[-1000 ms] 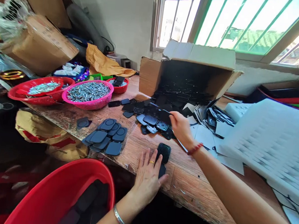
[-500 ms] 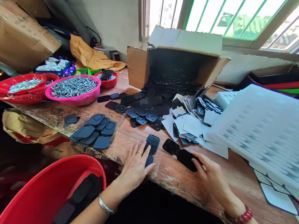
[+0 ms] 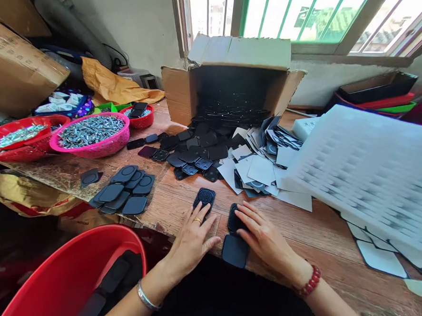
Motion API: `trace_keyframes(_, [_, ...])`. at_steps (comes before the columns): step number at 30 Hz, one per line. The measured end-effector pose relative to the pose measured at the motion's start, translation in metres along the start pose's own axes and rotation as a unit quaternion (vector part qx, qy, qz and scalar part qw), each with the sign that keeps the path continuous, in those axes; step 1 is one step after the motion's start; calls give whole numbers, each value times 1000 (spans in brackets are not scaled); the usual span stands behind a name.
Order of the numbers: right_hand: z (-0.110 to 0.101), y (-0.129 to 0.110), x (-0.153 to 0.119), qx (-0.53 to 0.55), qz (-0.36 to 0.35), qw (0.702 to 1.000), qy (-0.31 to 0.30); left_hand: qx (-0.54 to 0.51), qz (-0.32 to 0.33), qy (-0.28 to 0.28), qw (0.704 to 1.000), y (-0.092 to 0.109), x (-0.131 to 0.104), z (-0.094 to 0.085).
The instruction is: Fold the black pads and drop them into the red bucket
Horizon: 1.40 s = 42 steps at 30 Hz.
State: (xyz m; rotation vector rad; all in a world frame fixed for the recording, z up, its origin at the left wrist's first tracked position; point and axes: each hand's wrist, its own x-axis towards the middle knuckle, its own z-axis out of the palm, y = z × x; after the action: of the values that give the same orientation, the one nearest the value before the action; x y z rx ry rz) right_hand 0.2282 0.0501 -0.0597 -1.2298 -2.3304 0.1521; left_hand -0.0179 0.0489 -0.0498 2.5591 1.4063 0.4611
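My left hand (image 3: 194, 235) lies flat with its fingers spread over the lower part of a black ribbed piece (image 3: 204, 198) near the table's front edge. To its right, my right hand (image 3: 262, 230) rests with fingers extended on the upper half of a black two-part hinged piece (image 3: 234, 250). The smooth lower half of that piece reaches over the table edge. Further left sits a small stack of dark square pieces with ring marks (image 3: 134, 205). Behind my hands is a heap of black hinged pieces (image 3: 216, 152), beside scattered white and grey cards (image 3: 262, 169).
An open cardboard box (image 3: 177, 94) lies behind the heap. Pink basket (image 3: 121, 140) and red baskets of metal parts (image 3: 18, 152) stand at the left. A white foam tray (image 3: 367, 172) is at the right. Below the table edge is a red tub (image 3: 65, 263) holding black pieces.
My right hand has moved left with the hinged piece, which now lies turned lengthwise toward me. Its fingers have gone from gripping to lying on it. The camera view has shifted slightly right.
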Motion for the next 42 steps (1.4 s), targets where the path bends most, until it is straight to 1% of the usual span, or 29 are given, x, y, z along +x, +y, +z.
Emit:
trace_keyframes(3, [18, -12, 15, -51, 1, 999, -18, 5, -13, -7, 1000, 3, -1, 4])
trace_keyframes(6, [37, -15, 34, -91, -6, 996, -21, -5, -26, -5, 1000, 5, -2, 6])
trace_keyframes(8, [45, -14, 43, -95, -13, 995, -13, -29, -25, -3, 999, 2, -1, 3])
trace_keyframes(10, [45, -15, 47, -85, -17, 996, 8, -63, -20, 12, 998, -9, 6, -7])
trace_keyframes(12, [39, -17, 47, -58, -11, 998, 37, -76, -19, 44, 996, -28, 23, -21])
trace_keyframes(14, [30, -21, 44, -25, 3, 998, 65, -49, -31, 80, 995, -53, 51, -36])
trace_keyframes(16, [22, -26, 39, 5, 19, 996, 86, -1, -62, 67, 996, -77, 85, -45])
trace_keyframes(18, [16, -30, 33, 25, 24, 994, 100, 4, -71, 54, 996, -94, 118, -46])
trace_keyframes(20, [13, -32, 26, 36, 22, 993, 107, 3, -84, 44, 995, -104, 143, -41])
trace_keyframes(21, [12, -32, 21, 39, 22, 993, 107, 1, -88, 42, 995, -106, 152, -38])
trace_keyframes(22, [10, -31, 16, 41, 23, 993, 107, -2, -90, 42, 995, -108, 158, -36])
trace_keyframes(24, [3, -29, 5, 48, 33, 992, 115, -12, -87, 49, 995, -109, 164, -36])
trace_keyframes(26, [-6, -26, -7, 60, 57, 987, 136, -25, -86, 69, 994, -107, 162, -42])
trace_keyframes(27, [-11, -26, -11, 70, 75, 983, 150, -26, -89, 84, 992, -104, 158, -48])
trace_keyframes(29, [-19, -27, -18, 107, 128, 971, 169, -59, -93, 145, 983, -91, 148, -58])
trace_keyframes(30, [-21, -29, -19, 143, 164, 960, 176, -104, -92, 183, 973, -79, 140, -61])
trace_keyframes(31, [-22, -32, -18, 194, 202, 943, 181, -191, -92, 231, 949, -64, 132, -63])
trace_keyframes(32, [-21, -36, -16, 260, 237, 918, 185, -305, -94, 265, 910, -46, 123, -62])
trace_keyframes(33, [-19, -41, -13, 334, 267, 884, 187, -421, -110, 267, 860, -25, 114, -59])
trace_keyframes(34, [-17, -47, -8, 410, 291, 844, 187, -528, -140, 247, 801, -4, 104, -55])
trace_keyframes(35, [-14, -52, -4, 480, 310, 800, 183, -616, -177, 209, 739, 18, 95, -49])
trace_keyframes(36, [-11, -56, 0, 536, 326, 759, 178, -681, -206, 176, 681, 38, 86, -42])
trace_keyframes(37, [-9, -59, 3, 577, 341, 722, 172, -721, -223, 155, 637, 55, 78, -36])
trace_keyframes(38, [-9, -59, 5, 602, 358, 693, 172, -748, -224, 140, 609, 69, 71, -31])
trace_keyframes(39, [-9, -57, 6, 613, 376, 672, 177, -765, -224, 133, 589, 78, 64, -27])
trace_keyframes(40, [-12, -52, 5, 610, 391, 662, 192, -772, -228, 136, 578, 84, 58, -24])
trace_keyframes(41, [-16, -43, 3, 597, 403, 662, 206, -772, -235, 141, 574, 87, 53, -23])
trace_keyframes(42, [-22, -33, 0, 578, 412, 671, 214, -765, -247, 147, 576, 86, 47, -23])
